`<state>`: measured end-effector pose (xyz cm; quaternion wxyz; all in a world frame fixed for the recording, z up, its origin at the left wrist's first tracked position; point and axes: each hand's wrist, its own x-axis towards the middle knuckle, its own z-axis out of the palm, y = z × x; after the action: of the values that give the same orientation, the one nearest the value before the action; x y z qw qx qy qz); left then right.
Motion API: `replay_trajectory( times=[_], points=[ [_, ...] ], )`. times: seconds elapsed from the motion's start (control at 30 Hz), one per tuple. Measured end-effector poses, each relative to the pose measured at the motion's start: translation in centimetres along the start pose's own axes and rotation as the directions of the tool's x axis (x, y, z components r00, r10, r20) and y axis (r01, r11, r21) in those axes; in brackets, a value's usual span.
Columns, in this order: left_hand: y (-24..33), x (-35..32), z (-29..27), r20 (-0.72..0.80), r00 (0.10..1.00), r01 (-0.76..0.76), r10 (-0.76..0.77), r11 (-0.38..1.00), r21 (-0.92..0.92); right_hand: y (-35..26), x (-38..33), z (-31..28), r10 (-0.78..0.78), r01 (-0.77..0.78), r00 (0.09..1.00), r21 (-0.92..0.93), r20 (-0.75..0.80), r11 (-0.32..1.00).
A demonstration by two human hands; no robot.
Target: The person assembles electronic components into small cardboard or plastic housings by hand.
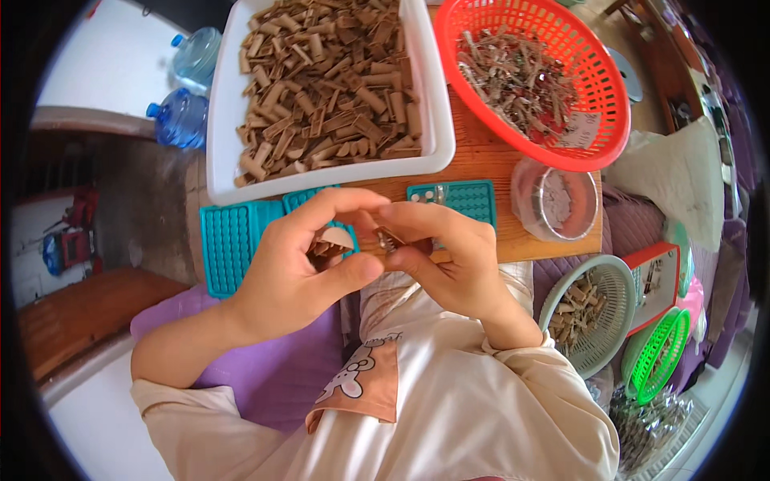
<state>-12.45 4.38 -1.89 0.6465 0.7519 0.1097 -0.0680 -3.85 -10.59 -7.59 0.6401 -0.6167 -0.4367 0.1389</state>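
— When listed by position, where to enter the small brown piece (395,236)?

— Between the 2 hands, in front of the torso and above the near edge of the wooden table (513,254). Pinched in right fingertips, with a small metallic-looking bit showing against it; exact form too small to tell.

— Nearer hand?

— Right hand (464,248), already in contact. Grip narrow, thumb below, forefinger above.

— And left hand (277,260)?

— Cupped, not flat; curved brown pieces (337,237) lodged in the hollow between palm and fingers. Count not possible to tell. Forefinger arched toward right forefinger, thumb pointing toward right thumb; touching or merely close at the tips, not possible to tell.

— Long axis of the small piece?

— Seemingly slantwise, from upper left down to lower right; partly hidden by fingers, hence entered as uncertain.

— Governing relation?

— Small piece just to the right of the cupped pieces, apart by a narrow gap. By judgement, angle across that gap of more weight than any reach.

— Nearby stock?

— White tub (337,174), heaped with similar curved brown pieces, directly beyond the hands. Teal ridged tray (227,252), to the left of left hand; 1 teal compartmented tray (473,200), just beyond right hand. Red basket (601,152) with a tangle of thin greyish parts, farther off to the right.
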Motion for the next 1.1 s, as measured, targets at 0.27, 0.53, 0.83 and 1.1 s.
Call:
replay_trajectory(
  times=[0.27, 0.53, 0.83, 1.1],
  points=[
    [-1.1, 0.5, -0.6, 0.012, 0.931, -0.321, 0.365, 0.802, 0.504, -0.1, 0.0, 0.7, -0.018, 0.017, 1.000, -0.056, -0.022, 0.998],
    [-0.7, 0.7, -0.7, -0.030, 0.994, -0.088, 0.108, 0.915, 0.393, 0.3, 0.0, 1.0, 0.026, -0.027, 0.999, -0.041, -0.030, 0.999],
    [-1.4, 1.0, -0.6, -0.050, 0.993, -0.102, 0.110, 0.985, 0.142, 0.6, -0.4, 1.3, 0.090, -0.087, 0.992, 0.038, -0.088, 0.995],
    [-2.1, 1.1, -0.5, 0.013, 1.000, -0.015, 0.019, 0.970, -0.241, 1.1, -0.4, 1.7, 0.069, -0.061, 0.986, 0.061, -0.153, 0.996]
  ],
)
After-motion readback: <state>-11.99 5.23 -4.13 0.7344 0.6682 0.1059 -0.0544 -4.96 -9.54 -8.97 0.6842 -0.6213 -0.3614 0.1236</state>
